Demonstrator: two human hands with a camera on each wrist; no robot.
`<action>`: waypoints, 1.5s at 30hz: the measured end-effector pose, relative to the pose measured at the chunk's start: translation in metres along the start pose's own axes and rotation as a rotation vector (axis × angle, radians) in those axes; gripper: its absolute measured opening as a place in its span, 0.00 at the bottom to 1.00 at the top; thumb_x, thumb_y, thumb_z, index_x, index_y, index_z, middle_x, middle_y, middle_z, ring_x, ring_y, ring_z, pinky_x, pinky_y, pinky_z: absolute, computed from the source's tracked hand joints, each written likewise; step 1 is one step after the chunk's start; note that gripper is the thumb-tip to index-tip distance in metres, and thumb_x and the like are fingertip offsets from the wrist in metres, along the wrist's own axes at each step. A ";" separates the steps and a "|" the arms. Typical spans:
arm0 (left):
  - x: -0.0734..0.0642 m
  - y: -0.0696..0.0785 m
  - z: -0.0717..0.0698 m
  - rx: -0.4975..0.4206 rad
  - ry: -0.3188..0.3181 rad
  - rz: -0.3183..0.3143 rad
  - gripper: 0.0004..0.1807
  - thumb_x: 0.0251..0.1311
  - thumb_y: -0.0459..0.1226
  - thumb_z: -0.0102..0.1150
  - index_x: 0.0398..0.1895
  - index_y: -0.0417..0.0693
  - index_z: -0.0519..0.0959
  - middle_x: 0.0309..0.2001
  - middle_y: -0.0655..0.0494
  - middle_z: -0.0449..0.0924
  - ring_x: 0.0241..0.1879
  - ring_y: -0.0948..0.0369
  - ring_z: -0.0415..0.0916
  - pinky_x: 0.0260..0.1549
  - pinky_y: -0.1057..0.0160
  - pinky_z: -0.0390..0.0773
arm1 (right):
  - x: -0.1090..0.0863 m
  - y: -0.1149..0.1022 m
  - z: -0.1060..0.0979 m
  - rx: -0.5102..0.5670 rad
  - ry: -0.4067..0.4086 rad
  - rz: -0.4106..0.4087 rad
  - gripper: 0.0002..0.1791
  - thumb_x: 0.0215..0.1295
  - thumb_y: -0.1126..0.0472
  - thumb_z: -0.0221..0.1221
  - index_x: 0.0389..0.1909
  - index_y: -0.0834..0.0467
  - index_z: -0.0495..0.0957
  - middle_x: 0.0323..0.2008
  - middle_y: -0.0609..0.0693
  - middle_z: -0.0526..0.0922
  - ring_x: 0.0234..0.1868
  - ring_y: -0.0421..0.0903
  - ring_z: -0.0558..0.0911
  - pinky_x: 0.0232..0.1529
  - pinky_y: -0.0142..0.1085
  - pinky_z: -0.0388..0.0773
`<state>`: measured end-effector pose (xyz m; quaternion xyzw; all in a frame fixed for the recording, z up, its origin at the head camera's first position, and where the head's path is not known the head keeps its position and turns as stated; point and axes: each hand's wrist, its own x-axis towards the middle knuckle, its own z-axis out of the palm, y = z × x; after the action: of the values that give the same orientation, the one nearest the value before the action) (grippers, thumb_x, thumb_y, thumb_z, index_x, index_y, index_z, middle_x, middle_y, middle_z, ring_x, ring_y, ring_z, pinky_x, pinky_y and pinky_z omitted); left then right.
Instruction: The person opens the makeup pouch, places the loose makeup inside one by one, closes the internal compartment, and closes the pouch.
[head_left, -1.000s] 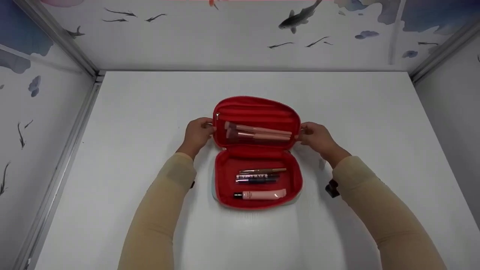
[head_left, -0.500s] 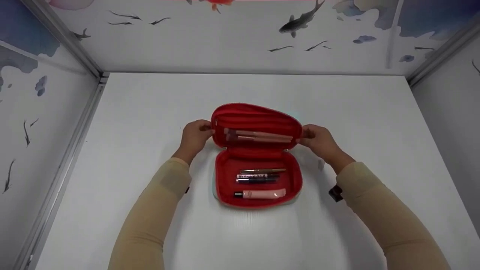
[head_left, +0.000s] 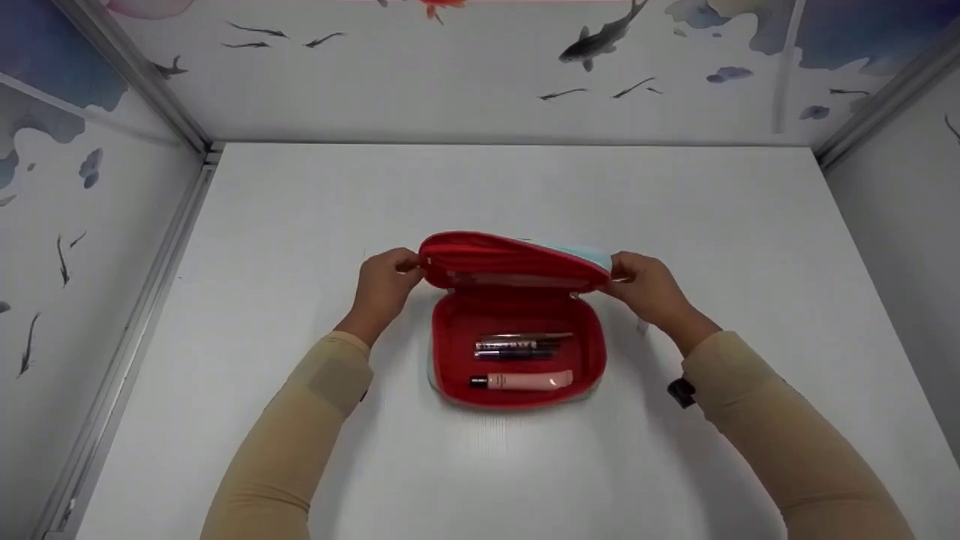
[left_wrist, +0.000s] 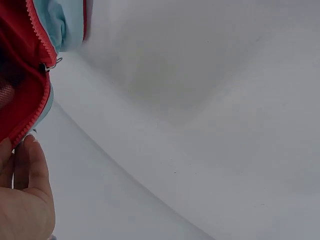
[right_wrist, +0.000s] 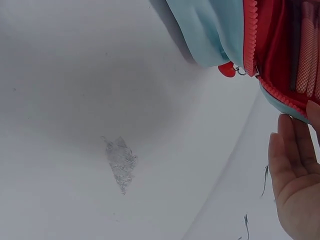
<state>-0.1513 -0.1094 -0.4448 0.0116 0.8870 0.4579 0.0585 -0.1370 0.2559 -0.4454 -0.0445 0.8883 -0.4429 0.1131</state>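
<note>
A light-blue makeup bag point(head_left: 442, 337) with red lining lies unzipped mid-table, its lid point(head_left: 480, 251) tilted up over the base. At the lid's left edge, my left hand point(head_left: 384, 285) pinches the rim between thumb and fingers. My right hand point(head_left: 651, 289) grips the opposite edge the same way; the right wrist view shows its thumb inside the rim and fingers outside. Inside the base lie a pink tube point(head_left: 529, 380) with a black cap and several slim cosmetic sticks point(head_left: 517, 351). Makeup brushes point(right_wrist: 306, 65) sit behind mesh in the lid, mostly hidden from the head view.
The white table point(head_left: 300, 195) meets a printed wall point(head_left: 465, 97) with fish at the back, and another panel stands at the left. A red zipper charm point(right_wrist: 226, 69) hangs by the bag's hinge. A grey smudge point(right_wrist: 121, 162) marks the table.
The lid has swung from nearly flat open to a steeper tilt towards the base, carried by both hands. Its blue outside now shows at the right, and the brushes have dropped mostly out of sight.
</note>
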 end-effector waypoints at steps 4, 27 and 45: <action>-0.010 -0.002 0.001 0.049 0.036 0.052 0.07 0.64 0.32 0.58 0.41 0.42 0.83 0.42 0.50 0.84 0.48 0.56 0.79 0.48 0.58 0.79 | -0.008 -0.003 0.001 -0.031 -0.006 0.012 0.13 0.64 0.69 0.60 0.49 0.61 0.78 0.49 0.56 0.81 0.53 0.56 0.80 0.52 0.48 0.78; -0.059 -0.027 0.018 0.353 0.172 0.414 0.11 0.55 0.25 0.64 0.42 0.41 0.82 0.43 0.49 0.85 0.47 0.54 0.81 0.51 0.57 0.77 | -0.044 0.008 0.022 -0.344 0.013 -0.190 0.19 0.56 0.79 0.61 0.48 0.60 0.77 0.52 0.57 0.79 0.57 0.56 0.75 0.57 0.52 0.72; -0.084 -0.052 0.032 0.580 0.142 0.716 0.12 0.53 0.27 0.68 0.42 0.40 0.81 0.43 0.49 0.82 0.48 0.59 0.79 0.48 0.64 0.78 | -0.060 0.028 0.039 -0.612 0.111 -0.430 0.18 0.53 0.75 0.66 0.45 0.59 0.78 0.50 0.56 0.79 0.54 0.53 0.78 0.50 0.47 0.78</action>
<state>-0.0625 -0.1199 -0.4977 0.3016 0.9204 0.1819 -0.1698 -0.0691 0.2532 -0.4809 -0.2377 0.9546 -0.1724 -0.0493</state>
